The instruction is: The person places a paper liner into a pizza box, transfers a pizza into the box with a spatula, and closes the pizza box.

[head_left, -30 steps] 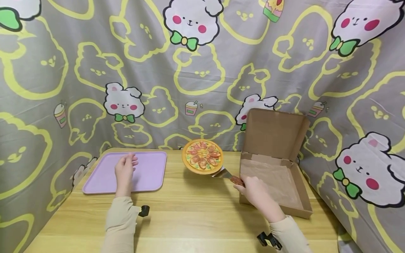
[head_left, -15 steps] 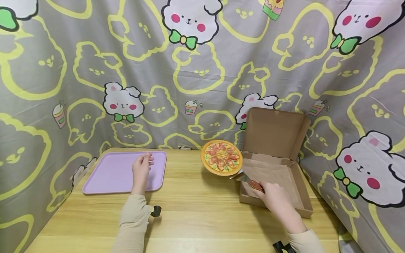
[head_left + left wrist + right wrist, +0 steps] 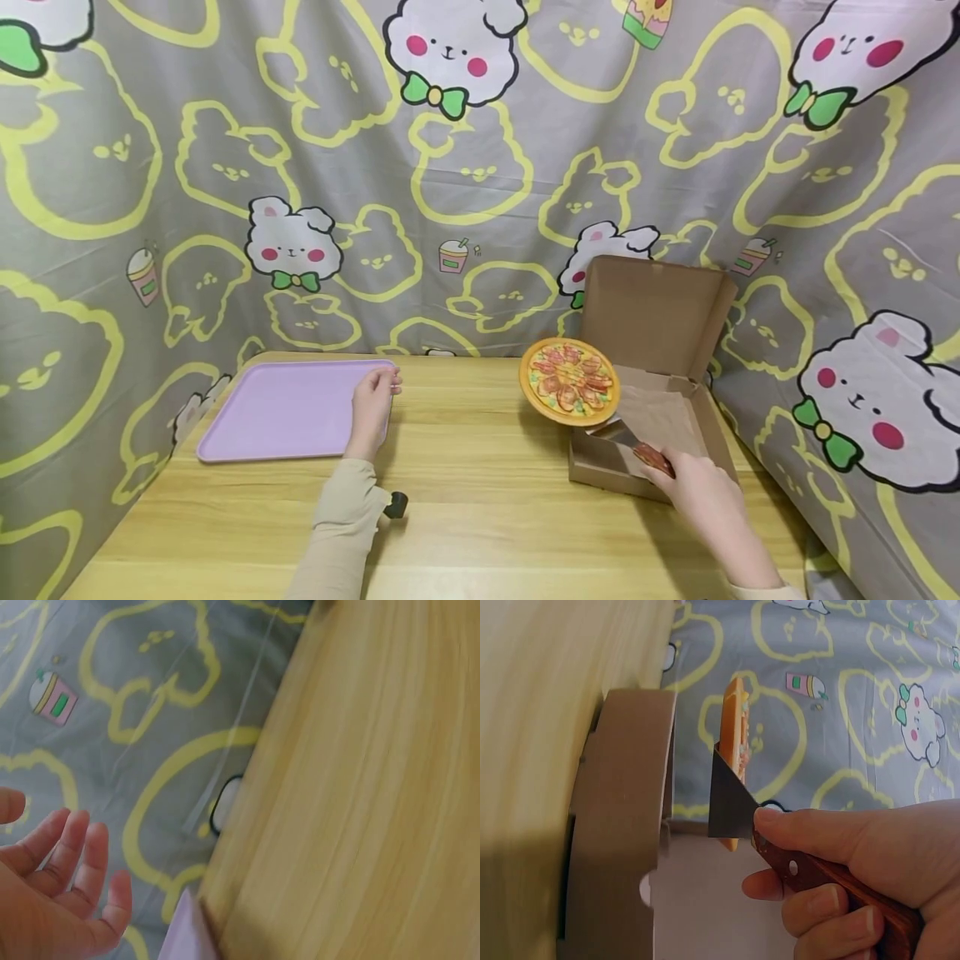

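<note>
My right hand [image 3: 705, 492] grips the wooden handle of a pizza server [image 3: 731, 802], thumb along its top. On the metal blade rests a round toy pizza [image 3: 570, 381] with an orange crust, raised above the table by the near left edge of the pizza box [image 3: 626, 479]. The cardboard box stands with its lid [image 3: 652, 317] up and brown paper lining its floor. My left hand [image 3: 371, 408] hovers by the right edge of a purple tray [image 3: 292, 408], fingers loosely bent and holding nothing. In the left wrist view those fingers [image 3: 90, 862] are spread apart.
The wooden table [image 3: 465, 500] spreads between tray and box. A grey patterned curtain [image 3: 480, 183] hangs right behind the table and along both sides. Close behind the box, its raised lid stands near the curtain.
My right hand has carried the pizza on the server rightward, from over the middle of the table to the box's left side. My left hand has moved right across the tray to its edge.
</note>
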`<state>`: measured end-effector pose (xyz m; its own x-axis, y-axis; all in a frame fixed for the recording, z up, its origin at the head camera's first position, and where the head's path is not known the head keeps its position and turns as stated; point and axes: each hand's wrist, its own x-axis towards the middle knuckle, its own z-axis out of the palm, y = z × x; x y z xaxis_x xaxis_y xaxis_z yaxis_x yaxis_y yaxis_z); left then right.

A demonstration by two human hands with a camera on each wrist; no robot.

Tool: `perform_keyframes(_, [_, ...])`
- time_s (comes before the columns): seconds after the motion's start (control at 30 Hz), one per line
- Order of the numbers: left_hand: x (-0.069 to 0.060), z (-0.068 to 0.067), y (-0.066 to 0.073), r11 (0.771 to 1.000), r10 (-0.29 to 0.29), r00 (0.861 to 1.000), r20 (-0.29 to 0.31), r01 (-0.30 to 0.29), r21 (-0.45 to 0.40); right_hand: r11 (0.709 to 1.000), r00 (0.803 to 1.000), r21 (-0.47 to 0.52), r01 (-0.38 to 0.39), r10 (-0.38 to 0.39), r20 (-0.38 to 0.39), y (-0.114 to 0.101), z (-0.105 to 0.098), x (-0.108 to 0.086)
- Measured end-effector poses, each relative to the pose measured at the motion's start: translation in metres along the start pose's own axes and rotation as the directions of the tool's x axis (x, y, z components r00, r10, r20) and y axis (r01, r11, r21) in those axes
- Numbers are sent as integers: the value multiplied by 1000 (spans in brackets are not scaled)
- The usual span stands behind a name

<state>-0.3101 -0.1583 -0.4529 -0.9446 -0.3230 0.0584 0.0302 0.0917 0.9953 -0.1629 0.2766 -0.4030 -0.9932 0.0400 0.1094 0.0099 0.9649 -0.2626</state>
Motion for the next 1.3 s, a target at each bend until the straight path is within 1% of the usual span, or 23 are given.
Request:
perform_keyframes(0.07, [-2, 9, 1, 1000, 5, 1000, 18, -6, 5, 1000, 1000, -7, -1, 1, -7, 4, -1, -2])
perform_keyframes(0.13, [-4, 17, 0, 999, 9, 1000, 28, -10, 34, 1000, 1000, -10, 4, -4, -11, 7, -2, -4])
perform_keyframes(0.2, [-6, 26, -1, 999, 12, 999, 48, -14, 42, 1000, 1000, -15, 5, -5, -9, 10, -4, -7])
perform_keyframes(0.33, [-11, 43, -3, 999, 26, 997, 78, -29, 38, 1000, 1000, -11, -4, 4, -2, 18, -7, -10])
perform_keyframes(0.47, [-19, 62, -5, 998, 33, 994, 106, -38, 47, 998, 998, -6, -63, 63, 27, 26, -11, -13])
perform_keyframes(0.57, [-25, 75, -5, 998, 39, 989, 141, -46, 52, 995, 994, -2, -99, 99, 45, 30, -14, -16])
perform_keyframes(0.67, [-29, 87, -4, 997, 55, 982, 180, -63, 43, 995, 994, -1, -102, 102, 38, 34, -15, -19])
perform_keyframes(0.83, [-35, 106, -5, 996, 80, 968, 236, -85, 13, 997, 997, -6, -80, 81, 13, 39, -15, -22])
perform_keyframes(0.9, [-36, 113, -5, 996, 85, 965, 248, -90, 7, 996, 996, -4, -86, 86, 26, 42, -17, -21])
perform_keyframes(1.0, [-40, 125, -7, 996, 84, 960, 267, -89, 6, 994, 992, 4, -108, 107, 66, 47, -19, -20])
perform_keyframes(1.13, [-47, 139, -10, 996, 77, 946, 316, -85, 10, 987, 981, 14, -157, 155, 116, 57, -22, -21])
perform_keyframes(1.2, [-51, 145, -11, 997, 74, 938, 339, -80, 5, 984, 978, 13, -176, 173, 120, 62, -23, -23])
perform_keyframes(1.3, [-56, 155, -13, 998, 55, 927, 370, -62, 6, 984, 978, 12, -180, 178, 106, 66, -23, -24])
